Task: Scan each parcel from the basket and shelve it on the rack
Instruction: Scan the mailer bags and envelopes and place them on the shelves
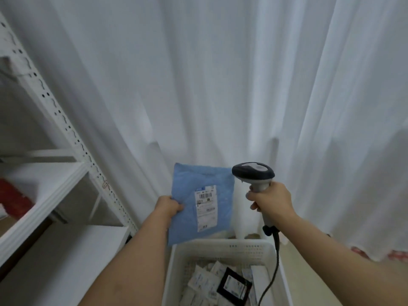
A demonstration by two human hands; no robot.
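Observation:
My left hand (pixel 169 206) grips the left edge of a flat blue parcel (pixel 217 188), held upright above the basket with its white barcode label facing me. In my right hand (pixel 272 200) is a grey and black barcode scanner (pixel 254 172), its head level with the parcel's top right corner and its black cable hanging down over the basket. The white plastic basket (pixel 223 248) stands below my hands and holds several white parcels and a black one (pixel 234 287). At the left stands the white metal rack (pixel 47 186) with bare shelves.
A white curtain (pixel 209 85) fills the background right behind the basket. A red item (pixel 13 199) lies on the rack's middle shelf at the far left. The rack's perforated upright (pixel 72 133) slants down toward the basket's left corner.

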